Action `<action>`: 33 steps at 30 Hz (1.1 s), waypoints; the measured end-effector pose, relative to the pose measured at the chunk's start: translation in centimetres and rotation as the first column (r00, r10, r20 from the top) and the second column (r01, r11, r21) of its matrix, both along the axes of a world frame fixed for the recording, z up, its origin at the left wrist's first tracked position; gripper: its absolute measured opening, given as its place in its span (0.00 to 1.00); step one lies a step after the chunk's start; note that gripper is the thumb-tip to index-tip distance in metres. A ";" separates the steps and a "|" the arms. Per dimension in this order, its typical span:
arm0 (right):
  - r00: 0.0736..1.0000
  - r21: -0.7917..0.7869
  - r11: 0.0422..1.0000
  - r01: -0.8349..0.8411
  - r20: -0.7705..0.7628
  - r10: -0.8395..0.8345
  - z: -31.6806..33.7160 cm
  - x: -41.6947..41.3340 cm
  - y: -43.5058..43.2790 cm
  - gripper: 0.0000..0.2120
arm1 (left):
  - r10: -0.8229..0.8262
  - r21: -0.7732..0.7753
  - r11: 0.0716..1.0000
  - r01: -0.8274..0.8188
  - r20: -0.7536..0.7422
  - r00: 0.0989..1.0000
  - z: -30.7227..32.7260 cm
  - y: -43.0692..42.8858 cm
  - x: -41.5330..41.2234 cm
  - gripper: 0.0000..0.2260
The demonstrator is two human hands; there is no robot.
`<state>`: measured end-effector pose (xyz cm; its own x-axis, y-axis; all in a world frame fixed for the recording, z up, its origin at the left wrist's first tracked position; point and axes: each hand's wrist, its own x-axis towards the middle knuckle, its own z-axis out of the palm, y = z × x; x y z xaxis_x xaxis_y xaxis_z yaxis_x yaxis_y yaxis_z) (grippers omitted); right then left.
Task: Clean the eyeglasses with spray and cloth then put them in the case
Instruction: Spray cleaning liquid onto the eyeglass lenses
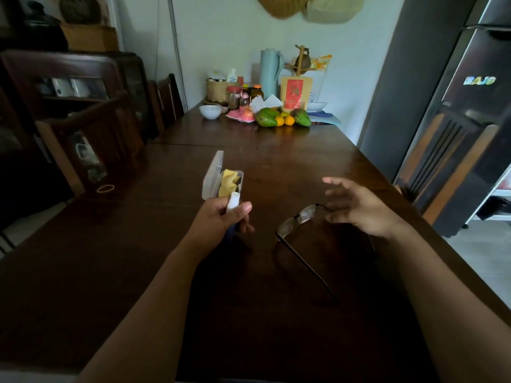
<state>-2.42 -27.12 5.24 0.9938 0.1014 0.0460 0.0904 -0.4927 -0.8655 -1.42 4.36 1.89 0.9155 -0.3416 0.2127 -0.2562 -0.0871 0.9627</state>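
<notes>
On the dark wooden table [304,167], near its middle, a pair of thin dark-framed eyeglasses [297,221] lies with its temples unfolded toward the person. The right hand [359,210] is at the frame's right end, fingers spread and straight, gripping nothing; whether its thumb touches the frame I cannot tell. The left hand [221,219] curls its fingers round a small spray bottle with a white cap and dark blue body [233,203], just left of the glasses. Just beyond that hand lies a clear plastic eyeglass case [211,175], lid open, with a crumpled yellow cloth [229,182] inside. A yellow rubber band [106,188] lies well to the left. Green and orange fruit [276,118] sits at the far end.
</notes>
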 end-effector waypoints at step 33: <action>0.993 -0.560 0.825 0.068 0.119 -0.001 0.2 -3.9 2.8 0.15 | 0.065 -0.009 0.998 -0.065 0.047 0.997 0.0 -1.6 -0.3 0.18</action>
